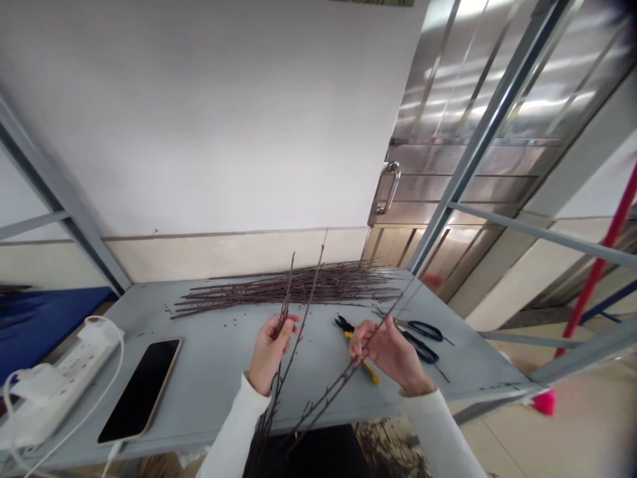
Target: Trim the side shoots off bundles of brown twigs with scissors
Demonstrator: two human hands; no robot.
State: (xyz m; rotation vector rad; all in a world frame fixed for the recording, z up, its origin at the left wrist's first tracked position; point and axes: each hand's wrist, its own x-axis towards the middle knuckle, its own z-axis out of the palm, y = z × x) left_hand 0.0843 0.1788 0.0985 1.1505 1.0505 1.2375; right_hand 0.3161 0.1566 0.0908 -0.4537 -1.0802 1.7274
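left hand (271, 352) clenches 2 twigs (287, 292); right hand (391, 352) grasps 1 twig (328, 392); both held above the table (223, 318); behind, 1 twig pile (293, 287); right, 2 scissors (423, 330); left, 1 phone (139, 390), 1 power strip (64, 385)

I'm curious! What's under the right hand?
Under the bare right hand, a yellow-handled, black-tipped hand tool lies on the grey metal shelf; the hand hides its middle.

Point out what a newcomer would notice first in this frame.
Long bare twigs held up in the left hand and right hand catch the eye first, over a grey metal shelf. Behind them lies a heap of twigs. Black-handled scissors sit beside the right hand and a smartphone lies at left.
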